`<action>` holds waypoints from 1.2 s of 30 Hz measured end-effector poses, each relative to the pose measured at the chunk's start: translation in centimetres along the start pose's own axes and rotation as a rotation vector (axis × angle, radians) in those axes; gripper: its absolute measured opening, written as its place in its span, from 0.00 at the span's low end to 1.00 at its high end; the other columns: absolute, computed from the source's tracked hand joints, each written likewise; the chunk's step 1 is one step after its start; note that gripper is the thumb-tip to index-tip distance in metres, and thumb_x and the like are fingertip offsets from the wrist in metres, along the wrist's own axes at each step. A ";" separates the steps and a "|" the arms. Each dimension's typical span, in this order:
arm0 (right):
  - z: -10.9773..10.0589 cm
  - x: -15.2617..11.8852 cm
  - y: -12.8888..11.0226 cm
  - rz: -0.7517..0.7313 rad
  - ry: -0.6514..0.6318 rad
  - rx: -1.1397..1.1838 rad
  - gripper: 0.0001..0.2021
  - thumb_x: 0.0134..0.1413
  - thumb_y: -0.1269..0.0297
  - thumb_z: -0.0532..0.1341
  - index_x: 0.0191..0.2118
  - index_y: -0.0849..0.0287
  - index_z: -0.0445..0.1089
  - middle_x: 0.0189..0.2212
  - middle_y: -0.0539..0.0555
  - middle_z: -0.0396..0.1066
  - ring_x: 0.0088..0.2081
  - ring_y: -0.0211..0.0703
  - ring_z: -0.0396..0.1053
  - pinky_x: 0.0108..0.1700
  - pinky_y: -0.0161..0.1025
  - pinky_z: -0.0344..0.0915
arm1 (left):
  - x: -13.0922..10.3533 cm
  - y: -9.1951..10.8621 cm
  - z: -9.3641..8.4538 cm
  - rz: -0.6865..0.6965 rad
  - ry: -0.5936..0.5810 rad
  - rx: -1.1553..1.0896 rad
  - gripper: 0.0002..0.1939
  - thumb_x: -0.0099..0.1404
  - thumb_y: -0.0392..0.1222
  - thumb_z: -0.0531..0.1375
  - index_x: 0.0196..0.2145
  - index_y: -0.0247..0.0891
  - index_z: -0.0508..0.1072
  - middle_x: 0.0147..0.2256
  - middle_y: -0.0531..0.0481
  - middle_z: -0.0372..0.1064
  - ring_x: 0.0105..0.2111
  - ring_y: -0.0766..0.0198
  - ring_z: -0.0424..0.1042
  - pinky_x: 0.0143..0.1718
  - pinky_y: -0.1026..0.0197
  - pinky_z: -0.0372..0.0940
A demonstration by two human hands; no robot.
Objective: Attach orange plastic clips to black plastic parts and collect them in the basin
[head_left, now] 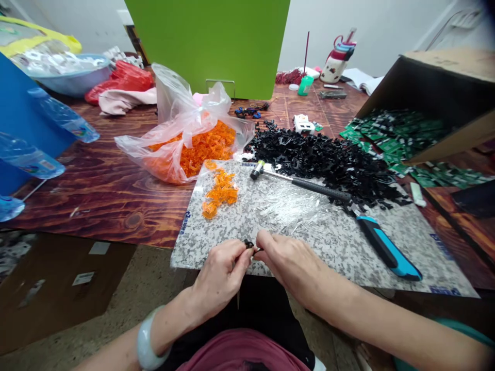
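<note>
Fingers hide most of a small black part (pixel 248 243) above the speckled mat's (pixel 243 226) near edge; its long axis is unclear. Left hand (pixel 222 270) pinches it, thumb against forefinger. Right hand (pixel 288 260), curled, grips a dark sliver (pixel 258 251), possibly the same piece.

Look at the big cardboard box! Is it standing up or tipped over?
Tipped over: the cardboard box lies on its side, its opening facing sideways, and green boards spill out onto the table.
</note>
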State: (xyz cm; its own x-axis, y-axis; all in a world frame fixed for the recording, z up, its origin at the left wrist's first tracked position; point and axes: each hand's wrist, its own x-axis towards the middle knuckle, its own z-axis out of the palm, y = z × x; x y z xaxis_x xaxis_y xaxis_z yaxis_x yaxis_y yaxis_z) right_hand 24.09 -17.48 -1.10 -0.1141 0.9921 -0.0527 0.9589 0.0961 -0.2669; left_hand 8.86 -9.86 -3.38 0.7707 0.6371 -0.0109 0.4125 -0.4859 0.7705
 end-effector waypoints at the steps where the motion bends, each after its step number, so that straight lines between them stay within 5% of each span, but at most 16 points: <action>1: -0.1 0.0 0.1 -0.045 0.002 -0.029 0.09 0.55 0.77 0.57 0.37 0.58 0.57 0.27 0.50 0.67 0.25 0.42 0.67 0.24 0.36 0.52 | 0.0 0.1 -0.3 -0.013 -0.028 -0.004 0.17 0.67 0.37 0.49 0.20 0.37 0.60 0.22 0.53 0.59 0.24 0.66 0.60 0.28 0.64 0.53; 11: 0.1 -0.2 2.1 -0.296 0.022 -0.079 0.07 0.57 0.70 0.60 0.38 0.59 0.59 0.29 0.50 0.66 0.30 0.42 0.68 0.26 0.35 0.56 | 0.5 0.8 -2.5 0.000 -0.271 0.036 0.17 0.67 0.38 0.49 0.21 0.35 0.65 0.21 0.55 0.58 0.22 0.69 0.57 0.25 0.65 0.52; 16: 0.8 -0.3 2.5 -0.384 0.182 -0.062 0.11 0.63 0.61 0.54 0.31 0.60 0.63 0.23 0.49 0.64 0.24 0.38 0.65 0.24 0.36 0.54 | 0.9 0.5 -3.1 0.028 -0.355 -0.033 0.16 0.67 0.38 0.50 0.22 0.35 0.69 0.20 0.56 0.60 0.22 0.68 0.59 0.25 0.65 0.52; 24: 1.5 -0.9 2.4 -0.380 0.522 0.015 0.17 0.63 0.60 0.54 0.24 0.60 0.65 0.15 0.48 0.61 0.19 0.35 0.60 0.23 0.35 0.53 | 0.2 -0.4 -3.0 -0.048 -0.295 -0.315 0.18 0.67 0.42 0.51 0.24 0.34 0.72 0.22 0.52 0.64 0.24 0.67 0.62 0.26 0.66 0.57; 36: 1.3 -1.2 2.6 -0.436 0.550 0.009 0.16 0.60 0.62 0.59 0.22 0.58 0.64 0.15 0.47 0.63 0.20 0.34 0.63 0.24 0.34 0.56 | -0.8 -1.0 -2.0 -0.040 -0.204 -0.394 0.15 0.68 0.40 0.52 0.29 0.36 0.75 0.25 0.52 0.69 0.27 0.67 0.67 0.31 0.67 0.60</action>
State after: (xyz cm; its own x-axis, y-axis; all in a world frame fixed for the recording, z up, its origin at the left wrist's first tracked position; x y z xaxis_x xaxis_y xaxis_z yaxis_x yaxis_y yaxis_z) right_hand 26.33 -18.50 -2.98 -0.3374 0.7604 0.5549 0.8530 0.4963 -0.1614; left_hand 6.86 -8.67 -2.87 0.8544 0.5001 -0.1412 0.2582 -0.1727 0.9505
